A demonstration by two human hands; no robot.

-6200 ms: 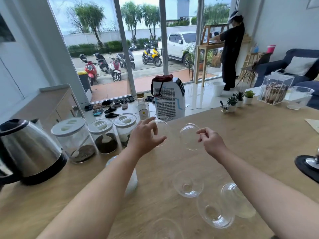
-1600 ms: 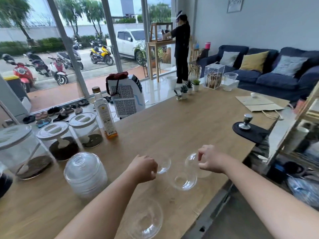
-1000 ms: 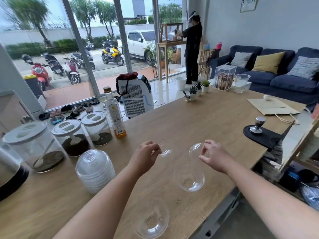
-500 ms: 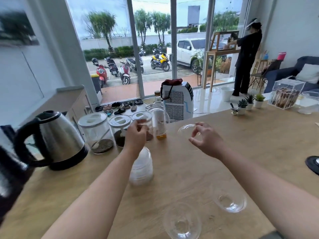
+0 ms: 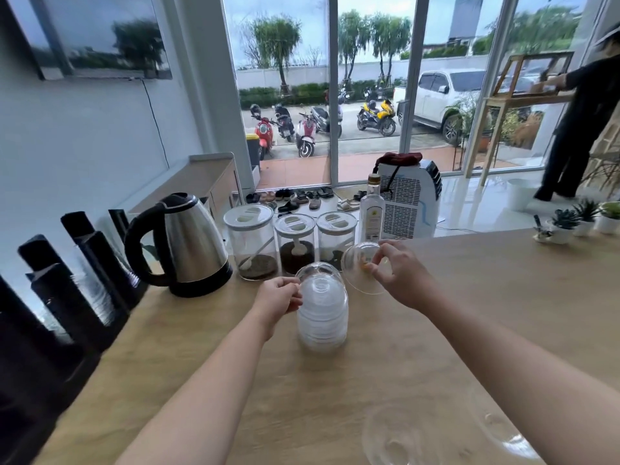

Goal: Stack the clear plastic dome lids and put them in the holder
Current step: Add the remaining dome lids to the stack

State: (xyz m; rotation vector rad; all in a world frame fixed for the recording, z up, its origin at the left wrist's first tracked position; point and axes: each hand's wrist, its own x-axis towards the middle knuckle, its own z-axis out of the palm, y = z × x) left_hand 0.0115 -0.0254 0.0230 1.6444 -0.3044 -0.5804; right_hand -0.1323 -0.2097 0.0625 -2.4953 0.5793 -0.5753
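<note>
A stack of clear dome lids [image 5: 321,317] stands upright on the wooden counter [image 5: 486,297]. My left hand [image 5: 280,297] pinches the rim of the top dome lid [image 5: 318,270], which sits on the stack. My right hand [image 5: 401,275] holds a second clear dome lid [image 5: 360,263] tilted on edge, just right of the stack's top. Two more loose dome lids [image 5: 399,437] lie hollow side up near the counter's front right edge. A black holder with slanted tubes [image 5: 77,280] stands at the far left.
A steel kettle [image 5: 188,243], three lidded glass jars [image 5: 290,241] and a bottle [image 5: 371,213] line the back of the counter behind the stack. Small potted plants [image 5: 583,216] sit at the far right. A person in black stands by a wooden table beyond.
The view has swung left, bringing the black holder into sight. My left hand has lowered its lid onto the stack. My right hand has brought its lid close to the stack's top.
</note>
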